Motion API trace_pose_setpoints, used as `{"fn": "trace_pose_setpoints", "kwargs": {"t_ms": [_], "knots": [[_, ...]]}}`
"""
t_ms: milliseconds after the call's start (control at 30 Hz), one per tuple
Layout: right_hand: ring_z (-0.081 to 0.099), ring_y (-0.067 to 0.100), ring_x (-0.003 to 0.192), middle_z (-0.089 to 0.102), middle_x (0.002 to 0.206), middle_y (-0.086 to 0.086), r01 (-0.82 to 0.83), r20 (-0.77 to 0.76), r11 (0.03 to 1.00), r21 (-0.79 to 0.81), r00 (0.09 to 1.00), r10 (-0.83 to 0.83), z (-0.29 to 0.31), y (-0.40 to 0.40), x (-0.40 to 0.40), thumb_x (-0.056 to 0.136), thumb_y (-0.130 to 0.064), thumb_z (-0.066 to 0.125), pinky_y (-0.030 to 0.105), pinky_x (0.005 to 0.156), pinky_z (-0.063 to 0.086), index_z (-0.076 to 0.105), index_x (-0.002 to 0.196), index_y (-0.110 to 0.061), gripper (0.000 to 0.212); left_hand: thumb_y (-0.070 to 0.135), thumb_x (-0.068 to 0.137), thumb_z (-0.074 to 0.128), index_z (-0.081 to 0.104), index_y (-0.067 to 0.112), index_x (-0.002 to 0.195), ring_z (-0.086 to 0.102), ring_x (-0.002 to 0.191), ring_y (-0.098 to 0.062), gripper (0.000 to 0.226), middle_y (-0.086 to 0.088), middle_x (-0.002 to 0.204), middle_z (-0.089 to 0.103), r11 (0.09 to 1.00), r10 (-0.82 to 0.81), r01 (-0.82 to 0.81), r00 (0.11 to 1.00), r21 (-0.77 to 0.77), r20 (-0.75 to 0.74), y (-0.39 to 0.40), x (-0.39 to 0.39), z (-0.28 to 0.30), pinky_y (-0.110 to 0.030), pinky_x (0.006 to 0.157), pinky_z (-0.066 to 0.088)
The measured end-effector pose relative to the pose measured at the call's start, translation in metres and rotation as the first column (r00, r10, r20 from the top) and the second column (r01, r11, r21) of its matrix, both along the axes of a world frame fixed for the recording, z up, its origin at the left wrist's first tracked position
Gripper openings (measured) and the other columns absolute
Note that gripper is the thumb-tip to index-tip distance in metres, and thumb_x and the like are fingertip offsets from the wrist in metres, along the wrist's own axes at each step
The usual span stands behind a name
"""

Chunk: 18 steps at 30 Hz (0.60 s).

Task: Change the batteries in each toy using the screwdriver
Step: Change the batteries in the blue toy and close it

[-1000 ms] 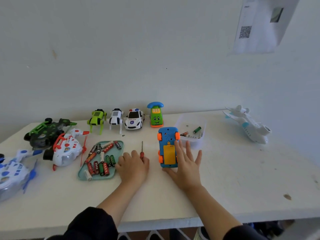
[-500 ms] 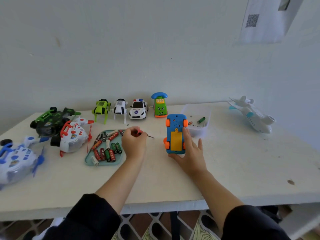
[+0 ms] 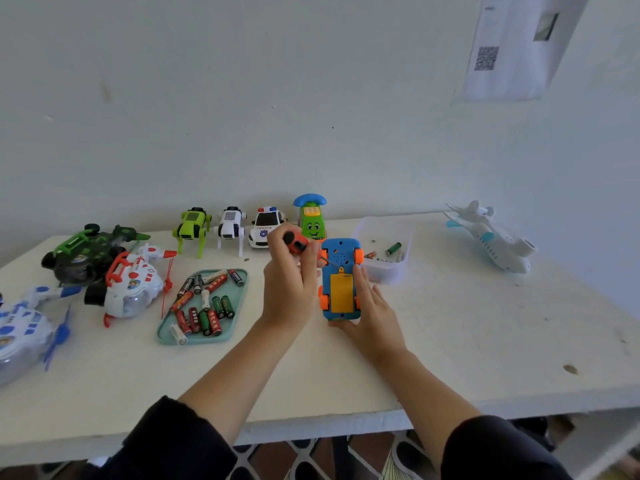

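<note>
A blue toy car (image 3: pixel 340 279) with orange wheels lies upside down on the white table (image 3: pixel 467 334), its yellow battery cover facing up. My right hand (image 3: pixel 372 308) rests against the car's right side and near end with fingers straight. My left hand (image 3: pixel 290 286) grips a red-and-black screwdriver (image 3: pixel 296 242); its thin shaft slants down to the right, with the tip at the car's underside just above the yellow cover. A teal tray (image 3: pixel 239 299) holding several batteries lies left of my left hand.
Along the wall stand a green robot dog (image 3: pixel 192 227), a white robot dog (image 3: pixel 231 226), a police car (image 3: pixel 266 226) and a green phone car (image 3: pixel 311 220). A clear bin (image 3: pixel 388 271) with batteries sits right of the car. More toys crowd the left; a white plane (image 3: pixel 491 237) lies far right.
My left hand picked the screwdriver up off the table, lifted it and brought its tip over to the blue car's underside. My right hand stayed at the car.
</note>
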State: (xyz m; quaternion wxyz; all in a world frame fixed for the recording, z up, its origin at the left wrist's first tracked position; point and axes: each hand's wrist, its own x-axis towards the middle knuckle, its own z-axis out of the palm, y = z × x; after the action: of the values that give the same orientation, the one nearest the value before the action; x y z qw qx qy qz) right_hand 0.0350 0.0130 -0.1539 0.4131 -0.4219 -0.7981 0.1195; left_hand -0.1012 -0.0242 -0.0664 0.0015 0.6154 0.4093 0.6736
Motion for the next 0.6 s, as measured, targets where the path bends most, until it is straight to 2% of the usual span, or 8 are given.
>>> {"fn": "trace_pose_setpoints", "kwargs": {"t_ms": [67,133,267,467,600], "knots": [[0.043,0.031,0.131,0.03,0.151,0.012,-0.004,0.002,1.0,-0.006,1.0,0.004,0.0,0.001,0.0,0.077,-0.033,0.075,0.052,0.102,0.04,-0.01,0.139,-0.036,0.106,0.049,0.095,0.039,0.036,0.023,0.107,0.067,0.069,-0.007,0.028,-0.001,0.084,0.063,1.0,0.006,-0.007,1.0,-0.011,-0.014,0.003,0.0,-0.003,-0.033,0.055,0.057],[0.045,0.031,0.129,0.028,0.153,0.01,-0.019,0.001,1.0,-0.015,1.0,0.019,-0.001,0.001,0.0,0.079,-0.038,0.07,0.051,0.099,0.043,-0.008,0.141,-0.035,0.1,0.043,0.095,0.041,0.036,0.023,0.106,0.067,0.069,-0.008,0.024,-0.006,0.086,0.065,1.0,0.009,-0.009,1.0,-0.016,-0.023,0.004,0.0,-0.004,-0.036,0.056,0.057],[0.042,0.035,0.131,0.029,0.151,0.015,0.013,-0.004,1.0,0.004,1.0,-0.013,0.0,-0.001,0.0,0.076,-0.03,0.076,0.052,0.104,0.039,-0.012,0.136,-0.039,0.108,0.049,0.095,0.038,0.036,0.021,0.107,0.067,0.069,-0.007,0.03,-0.009,0.085,0.066,1.0,0.024,-0.023,0.997,0.013,-0.067,0.007,0.0,-0.002,-0.039,0.057,0.057],[0.042,0.036,0.13,0.03,0.151,0.015,0.02,0.0,1.0,0.02,1.0,-0.02,0.002,0.001,0.0,0.074,-0.028,0.078,0.053,0.103,0.039,-0.004,0.136,-0.036,0.103,0.052,0.095,0.036,0.037,0.021,0.107,0.066,0.065,-0.015,0.033,-0.006,0.081,0.063,1.0,0.015,-0.014,0.992,0.01,-0.126,0.008,0.002,0.007,-0.041,0.056,0.055],[0.046,0.038,0.127,0.034,0.148,0.018,0.025,0.028,0.998,0.062,0.999,-0.026,0.001,0.001,-0.001,0.073,-0.037,0.075,0.053,0.097,0.045,-0.003,0.139,-0.037,0.102,0.041,0.095,0.039,0.038,0.018,0.109,0.062,0.059,-0.019,0.028,-0.006,0.076,0.06,0.998,0.018,-0.025,0.99,-0.049,-0.138,0.015,0.001,0.015,-0.046,0.054,0.053]]}}
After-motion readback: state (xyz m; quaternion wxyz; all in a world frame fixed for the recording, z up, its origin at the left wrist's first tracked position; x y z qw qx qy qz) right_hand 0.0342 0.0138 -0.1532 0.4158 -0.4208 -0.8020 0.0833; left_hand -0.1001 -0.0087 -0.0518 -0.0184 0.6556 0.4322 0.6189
